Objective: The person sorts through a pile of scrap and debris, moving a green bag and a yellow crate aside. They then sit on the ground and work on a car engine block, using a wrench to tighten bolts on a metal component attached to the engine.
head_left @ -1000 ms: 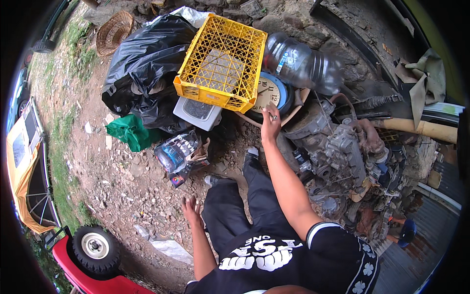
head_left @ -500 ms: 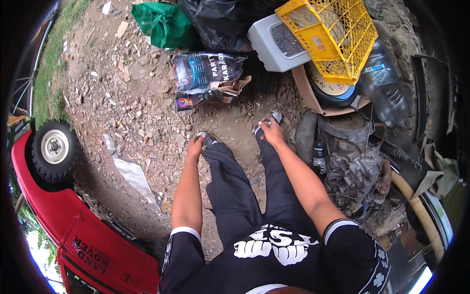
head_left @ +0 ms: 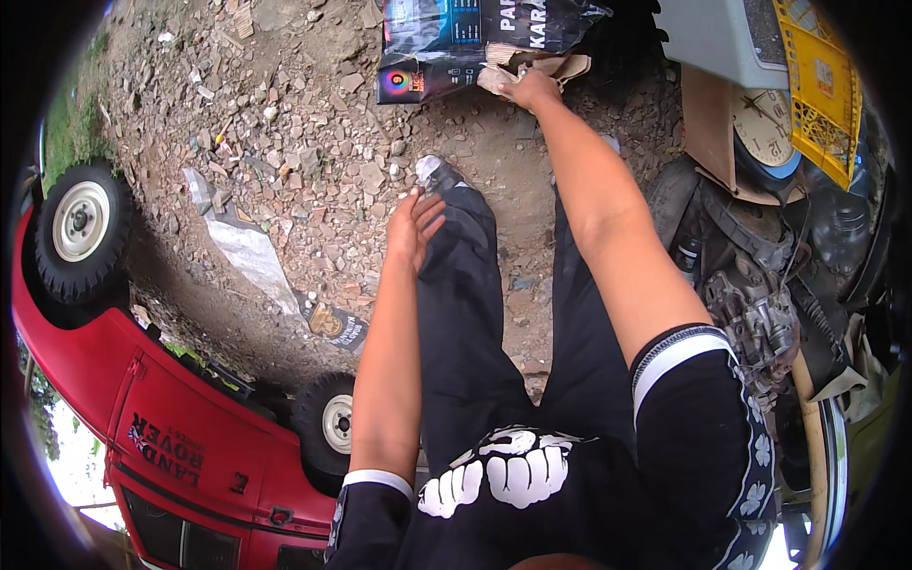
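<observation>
Cardboard flap (head_left: 532,68) edge under right hand (head_left: 532,90)

Black short-sleeved shirt with white-striped cuffs, white graphic print on chest, black trousers, grey shoe (head_left: 432,173)

- Glossy black-and-blue printed plastic bag (head_left: 475,38), crumpled on the dirt at the top.
- Small dark wrapper with gold emblem (head_left: 337,326), flat on gravel near the red car.

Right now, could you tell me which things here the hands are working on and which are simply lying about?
In hand:
- right hand reaching onto the torn cardboard
- dark printed box beside it
- left hand resting on the trouser leg

Lying about:
- red toy car
- wall clock
- yellow crate
- engine part
</observation>
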The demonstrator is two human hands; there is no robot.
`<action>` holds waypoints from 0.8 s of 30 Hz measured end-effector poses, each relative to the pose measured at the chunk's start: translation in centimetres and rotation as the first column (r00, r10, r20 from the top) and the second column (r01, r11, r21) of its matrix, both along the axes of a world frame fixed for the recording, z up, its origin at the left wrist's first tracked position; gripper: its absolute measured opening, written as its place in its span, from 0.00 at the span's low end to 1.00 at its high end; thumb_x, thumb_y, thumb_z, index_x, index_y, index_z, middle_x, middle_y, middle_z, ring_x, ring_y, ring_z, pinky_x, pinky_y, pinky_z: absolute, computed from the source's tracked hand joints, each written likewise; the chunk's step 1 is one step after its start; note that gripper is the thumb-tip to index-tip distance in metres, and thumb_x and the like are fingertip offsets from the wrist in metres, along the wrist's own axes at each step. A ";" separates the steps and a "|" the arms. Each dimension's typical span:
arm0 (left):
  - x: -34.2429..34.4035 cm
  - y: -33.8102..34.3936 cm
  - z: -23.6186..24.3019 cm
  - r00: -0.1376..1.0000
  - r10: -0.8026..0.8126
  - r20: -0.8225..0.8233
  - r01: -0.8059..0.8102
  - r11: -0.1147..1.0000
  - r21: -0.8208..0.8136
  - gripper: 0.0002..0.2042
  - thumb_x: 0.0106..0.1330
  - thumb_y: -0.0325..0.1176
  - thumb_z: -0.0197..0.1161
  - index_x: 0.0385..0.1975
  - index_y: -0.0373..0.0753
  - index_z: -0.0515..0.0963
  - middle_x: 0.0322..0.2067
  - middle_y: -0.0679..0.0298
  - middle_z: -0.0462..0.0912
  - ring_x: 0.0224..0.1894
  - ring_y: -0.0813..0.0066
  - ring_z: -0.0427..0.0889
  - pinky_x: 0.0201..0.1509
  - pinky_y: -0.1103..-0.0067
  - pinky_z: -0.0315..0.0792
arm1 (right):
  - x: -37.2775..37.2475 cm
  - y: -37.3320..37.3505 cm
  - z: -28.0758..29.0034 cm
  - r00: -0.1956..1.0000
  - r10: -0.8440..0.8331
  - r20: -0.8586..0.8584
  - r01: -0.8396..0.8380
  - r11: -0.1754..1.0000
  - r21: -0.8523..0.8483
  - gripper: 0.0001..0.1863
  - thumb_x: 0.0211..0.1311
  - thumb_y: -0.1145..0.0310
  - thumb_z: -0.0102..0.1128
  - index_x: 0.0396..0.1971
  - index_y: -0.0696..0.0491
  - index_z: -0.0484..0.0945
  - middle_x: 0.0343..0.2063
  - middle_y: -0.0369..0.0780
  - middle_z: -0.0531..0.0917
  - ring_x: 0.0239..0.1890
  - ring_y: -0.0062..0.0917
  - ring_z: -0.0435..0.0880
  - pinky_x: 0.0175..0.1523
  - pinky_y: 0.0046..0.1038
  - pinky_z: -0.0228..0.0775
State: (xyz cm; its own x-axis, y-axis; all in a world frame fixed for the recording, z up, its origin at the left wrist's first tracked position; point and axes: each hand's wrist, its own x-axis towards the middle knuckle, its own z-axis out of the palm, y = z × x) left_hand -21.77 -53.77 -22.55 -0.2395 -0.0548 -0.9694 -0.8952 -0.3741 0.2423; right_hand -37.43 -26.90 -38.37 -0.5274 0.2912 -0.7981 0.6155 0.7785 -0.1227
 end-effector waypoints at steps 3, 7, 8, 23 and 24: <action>7.8 -6.5 -1.4 0.988 0.011 0.153 0.005 0.995 -0.100 0.30 0.74 0.46 0.55 0.69 0.32 0.60 0.59 0.47 0.77 0.60 0.58 0.79 0.62 0.67 0.75 | 4.4 -3.0 2.5 0.983 -0.041 -0.181 0.045 0.999 0.016 0.18 0.61 0.64 0.64 0.51 0.48 0.79 0.51 0.43 0.84 0.56 0.42 0.81 0.58 0.43 0.75; 10.6 -11.5 0.7 0.921 -0.213 0.327 0.285 0.939 -0.191 0.28 0.74 0.46 0.55 0.67 0.35 0.63 0.56 0.48 0.79 0.57 0.60 0.81 0.59 0.66 0.76 | 8.5 -1.3 4.9 0.940 0.022 -0.342 -0.027 1.000 -0.009 0.17 0.60 0.69 0.61 0.51 0.50 0.78 0.48 0.45 0.83 0.53 0.45 0.81 0.56 0.46 0.74; 10.4 -12.1 1.0 0.904 -0.246 0.350 0.329 0.922 -0.202 0.28 0.74 0.46 0.55 0.66 0.35 0.63 0.55 0.49 0.80 0.56 0.60 0.81 0.58 0.66 0.76 | 9.2 -0.6 5.5 0.939 0.020 -0.343 -0.021 1.000 0.000 0.17 0.60 0.69 0.60 0.50 0.50 0.78 0.48 0.45 0.83 0.53 0.45 0.81 0.56 0.46 0.74; -8.9 6.3 -11.9 0.758 -0.649 -0.069 0.576 0.715 -0.395 0.41 0.62 0.46 0.70 0.71 0.32 0.61 0.64 0.45 0.72 0.67 0.53 0.71 0.66 0.66 0.68 | 17.5 12.3 5.4 0.847 -0.302 -0.439 0.332 0.943 -0.008 0.39 0.56 0.59 0.73 0.66 0.56 0.67 0.61 0.51 0.74 0.55 0.41 0.82 0.59 0.37 0.75; -9.9 7.4 -13.1 0.801 -0.598 -0.043 0.534 0.744 -0.402 0.47 0.58 0.47 0.74 0.72 0.30 0.57 0.68 0.42 0.67 0.69 0.50 0.68 0.69 0.65 0.66 | 15.6 12.6 5.9 0.810 -0.411 -0.417 0.418 0.905 -0.079 0.43 0.55 0.57 0.74 0.67 0.56 0.65 0.61 0.51 0.74 0.50 0.38 0.84 0.55 0.35 0.77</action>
State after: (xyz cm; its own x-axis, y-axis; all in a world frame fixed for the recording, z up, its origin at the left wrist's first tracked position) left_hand -31.72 -46.35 -35.69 -0.4849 -0.1876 -0.8542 -0.8504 0.3292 0.4105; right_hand -21.81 -14.33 -32.46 -0.6329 0.5684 -0.5257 0.7743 0.4648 -0.4295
